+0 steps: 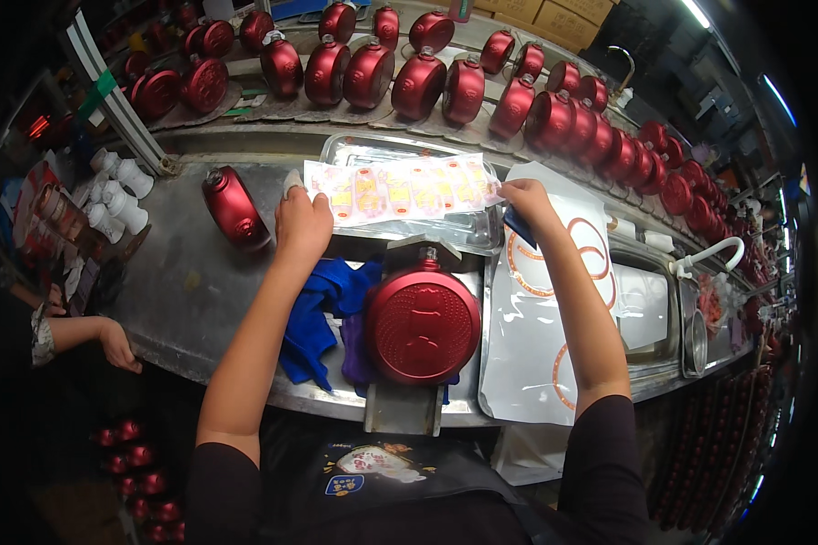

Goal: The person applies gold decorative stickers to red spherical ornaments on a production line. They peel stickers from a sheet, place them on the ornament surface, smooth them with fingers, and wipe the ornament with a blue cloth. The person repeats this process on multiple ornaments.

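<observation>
Both my hands hold a sheet of printed decals [399,187] by its two ends, above a metal tray [457,235]. My left hand [305,221] grips the left end, with something white at one fingertip. At the right end, my right hand [530,201] pinches the edge; a dark blue flat piece [520,227] shows under its palm. Before me a round, flat red bottle [424,327] with embossed relief lies in a metal stand [402,409], its clear neck pointing away. Purple cloth [356,351] and blue cloth [320,320] lie beside and under it.
Another red bottle [236,208] stands left on the metal table [177,300]. Ring decals on a pale sheet [535,354] lie right, next to a sink [644,354] with a white tap [712,255]. Red bottles [419,85] line a conveyor behind. A co-worker's hand [118,344] is at left.
</observation>
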`<state>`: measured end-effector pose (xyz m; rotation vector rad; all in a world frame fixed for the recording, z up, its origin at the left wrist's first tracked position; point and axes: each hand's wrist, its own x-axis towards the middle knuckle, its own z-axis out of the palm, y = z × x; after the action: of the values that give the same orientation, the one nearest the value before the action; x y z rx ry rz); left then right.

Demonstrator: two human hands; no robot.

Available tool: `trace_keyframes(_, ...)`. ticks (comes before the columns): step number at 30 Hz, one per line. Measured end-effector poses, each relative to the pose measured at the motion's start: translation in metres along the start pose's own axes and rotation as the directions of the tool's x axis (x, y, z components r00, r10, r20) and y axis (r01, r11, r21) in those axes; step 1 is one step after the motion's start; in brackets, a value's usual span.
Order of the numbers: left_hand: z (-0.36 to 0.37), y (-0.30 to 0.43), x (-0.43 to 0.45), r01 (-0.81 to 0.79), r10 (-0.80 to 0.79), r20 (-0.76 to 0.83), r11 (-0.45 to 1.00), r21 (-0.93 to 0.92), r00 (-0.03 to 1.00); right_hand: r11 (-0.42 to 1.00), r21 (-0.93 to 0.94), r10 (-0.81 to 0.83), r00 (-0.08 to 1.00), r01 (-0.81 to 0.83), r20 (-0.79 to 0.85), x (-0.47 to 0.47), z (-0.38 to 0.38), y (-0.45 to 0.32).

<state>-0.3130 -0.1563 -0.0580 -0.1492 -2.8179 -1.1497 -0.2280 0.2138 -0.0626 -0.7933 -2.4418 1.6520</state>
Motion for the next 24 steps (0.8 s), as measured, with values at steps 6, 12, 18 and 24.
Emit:
trace_keyframes(6,0.011,0.002,0.007,-0.114,0.135,-0.144,0.982,0.149,0.98,0.957,-0.25,-0.198,0.964,0.151,-0.176,-0.006,0.014,-0.004)
trace_keyframes(12,0.006,0.003,0.007,-0.23,0.279,-0.201,0.944,0.235,0.939,0.925,-0.318,-0.296,0.918,0.207,-0.263,-0.002,0.025,-0.007)
trace_keyframes(18,0.014,0.007,0.023,-0.182,0.178,-0.258,0.983,0.009,0.949,0.992,0.068,-0.09,0.973,0.106,-0.212,0.002,0.026,-0.01)
trace_keyframes(24,0.017,-0.009,0.053,-0.116,0.05,-0.211,0.942,-0.314,0.976,0.934,0.275,-0.164,0.958,0.228,-0.237,-0.026,0.024,-0.027)
